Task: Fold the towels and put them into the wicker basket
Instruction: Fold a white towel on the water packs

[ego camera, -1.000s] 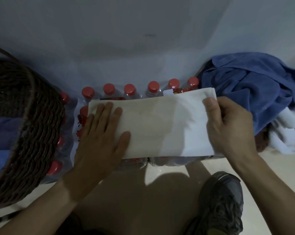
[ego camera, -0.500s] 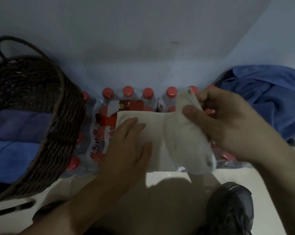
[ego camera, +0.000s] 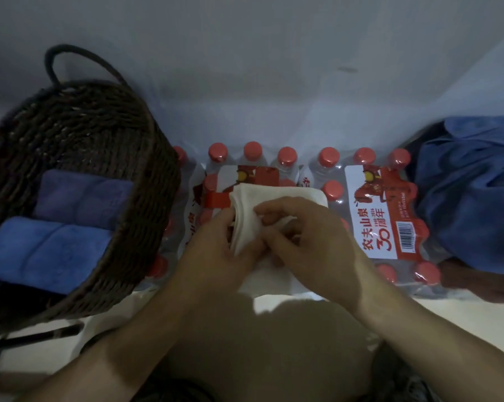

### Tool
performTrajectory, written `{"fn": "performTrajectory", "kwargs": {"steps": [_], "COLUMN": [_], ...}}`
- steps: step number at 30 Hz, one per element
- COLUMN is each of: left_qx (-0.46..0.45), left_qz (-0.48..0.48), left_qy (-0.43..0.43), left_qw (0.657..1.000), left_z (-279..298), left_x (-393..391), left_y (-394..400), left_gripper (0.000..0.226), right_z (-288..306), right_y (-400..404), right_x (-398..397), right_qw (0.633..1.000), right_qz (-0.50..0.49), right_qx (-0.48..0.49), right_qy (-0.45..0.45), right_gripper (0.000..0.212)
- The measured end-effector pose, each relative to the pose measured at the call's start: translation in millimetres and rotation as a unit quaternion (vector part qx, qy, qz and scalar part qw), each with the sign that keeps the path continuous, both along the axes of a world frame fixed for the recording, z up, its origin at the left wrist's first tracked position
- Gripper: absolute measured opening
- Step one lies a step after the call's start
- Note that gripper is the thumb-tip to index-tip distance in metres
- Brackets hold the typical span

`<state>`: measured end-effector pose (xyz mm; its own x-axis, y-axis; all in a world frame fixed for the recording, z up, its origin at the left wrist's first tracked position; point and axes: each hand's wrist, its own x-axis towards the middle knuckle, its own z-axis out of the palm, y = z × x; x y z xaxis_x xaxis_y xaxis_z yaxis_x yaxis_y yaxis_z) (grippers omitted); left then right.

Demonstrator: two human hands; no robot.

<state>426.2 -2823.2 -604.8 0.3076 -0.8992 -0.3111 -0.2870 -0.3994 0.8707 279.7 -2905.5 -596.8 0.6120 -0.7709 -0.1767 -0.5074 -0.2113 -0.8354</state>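
White towel (ego camera: 276, 195) is folded down into a small wad on top of the shrink-wrapped packs of water bottles (ego camera: 369, 216), right in the middle of the shot. Your left hand (ego camera: 216, 250) has its grip closed on the left edge of the wad, fingers curled around the stacked layers, and your right hand (ego camera: 305, 242) is pinching the same towel from the right — thumb and fingertips pressed into the cloth, so both hands are touching each other over it. The wicker basket (ego camera: 120, 256) sits just left of the bottles with two folded blue towels (ego camera: 50, 256) lying flat inside, side by side. Off to the right there's a crumpled blue towel pile (ego camera: 471, 198) against the wall, touching the bottle pack.
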Motion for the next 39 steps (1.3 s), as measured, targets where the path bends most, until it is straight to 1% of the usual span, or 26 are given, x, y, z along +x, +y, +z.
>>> {"fn": "performTrajectory", "kwargs": {"steps": [2,3,5,7,8,9,12,13,14,18,21,23,25,27,30,32,33,34,35,36,37,38,39], "left_qx": [-0.001,-0.002,-0.003,0.001,0.007,0.018,0.064,0.080,0.092,0.114,0.131,0.116,0.082,0.039,-0.043,-0.101,-0.128,-0.148,-0.163,-0.172,-0.178,-0.178,-0.174], "left_qz": [-0.003,-0.007,-0.017,-0.031,-0.036,-0.041,-0.069,-0.083,-0.093,-0.098,-0.115,-0.118,-0.111,-0.117,-0.146,-0.159,-0.163,-0.164,-0.161,-0.154,-0.143,-0.128,-0.116], "left_qy": [-0.038,-0.062,-0.132,-0.215,-0.240,-0.246,-0.213,-0.210,-0.205,-0.165,-0.123,-0.109,-0.096,-0.084,-0.053,-0.016,0.000,0.018,0.043,0.077,0.114,0.148,0.174], "left_qw": [0.999,0.998,0.991,0.976,0.970,0.968,0.973,0.971,0.970,0.975,0.977,0.980,0.986,0.989,0.987,0.982,0.978,0.975,0.972,0.970,0.967,0.964,0.962], "left_z": [-2.7,-3.3,-5.0,-6.0,-6.5,-6.8,-5.1,-4.3,-4.5,-3.9,0.3,6.8,14.9,25.6,45.6,57.6,62.4,65.5,66.9,67.1,66.1,63.7,60.8], "left_x": [5.4,8.3,14.1,19.2,21.5,23.3,23.4,22.0,21.1,22.9,22.7,17.4,11.3,5.4,-0.6,-0.5,0.0,0.5,0.5,-0.3,-1.9,-3.9,-6.1], "left_y": [0.3,0.3,0.1,0.8,2.0,3.9,9.1,9.9,9.9,5.0,0.7,-1.2,-2.8,-4.4,-8.7,-13.4,-15.5,-17.4,-19.1,-20.2,-21.1,-22.0,-22.8], "left_gripper": [0.032,0.031,0.028,0.027,0.030,0.036,0.063,0.070,0.071,0.043,0.041,0.035,0.033,0.030,0.026,0.029,0.030,0.031,0.034,0.037,0.041,0.042,0.042], "right_z": [-1.4,-3.2,-10.7,-19.7,-23.7,-26.9,-34.2,-36.8,-38.9,-40.4,-37.3,-32.6,-24.4,-12.1,12.5,30.8,40.4,48.9,54.5,55.7,53.5,50.1,46.1], "right_y": [-3.3,-5.8,-8.6,-6.0,-4.1,-2.4,1.0,1.7,2.6,5.2,6.5,2.3,-6.3,-16.8,-32.5,-46.5,-52.8,-57.0,-59.2,-59.4,-57.9,-56.3,-55.5], "right_x": [-3.2,-4.9,-8.4,-9.4,-9.0,-8.2,-5.5,-5.6,-6.1,-9.4,-11.3,-13.9,-21.0,-30.8,-44.9,-58.8,-66.9,-73.8,-79.6,-83.6,-85.7,-86.0,-85.7], "right_qw": [0.987,0.979,0.973,0.970,0.968,0.966,0.960,0.958,0.958,0.964,0.969,0.974,0.981,0.980,0.973,0.977,0.982,0.985,0.987,0.987,0.985,0.980,0.975], "right_qz": [0.006,0.018,0.054,0.062,0.055,0.046,0.020,0.014,0.012,0.013,0.005,0.000,-0.011,-0.013,0.025,0.051,0.060,0.078,0.108,0.140,0.160,0.165,0.160], "right_qx": [-0.162,-0.200,-0.210,-0.215,-0.227,-0.238,-0.262,-0.268,-0.272,-0.252,-0.223,-0.204,-0.189,-0.199,-0.220,-0.193,-0.173,-0.151,-0.120,-0.077,-0.019,0.038,0.077], "right_qy": [0.022,0.035,0.075,0.098,0.095,0.093,0.098,0.097,0.095,0.084,0.101,0.100,0.053,-0.010,-0.065,-0.072,-0.050,-0.018,-0.004,-0.020,-0.063,-0.106,-0.132], "right_gripper": [0.018,0.019,0.031,0.042,0.044,0.045,0.047,0.048,0.048,0.050,0.053,0.055,0.061,0.079,0.113,0.123,0.122,0.117,0.106,0.092,0.078,0.070,0.067]}}
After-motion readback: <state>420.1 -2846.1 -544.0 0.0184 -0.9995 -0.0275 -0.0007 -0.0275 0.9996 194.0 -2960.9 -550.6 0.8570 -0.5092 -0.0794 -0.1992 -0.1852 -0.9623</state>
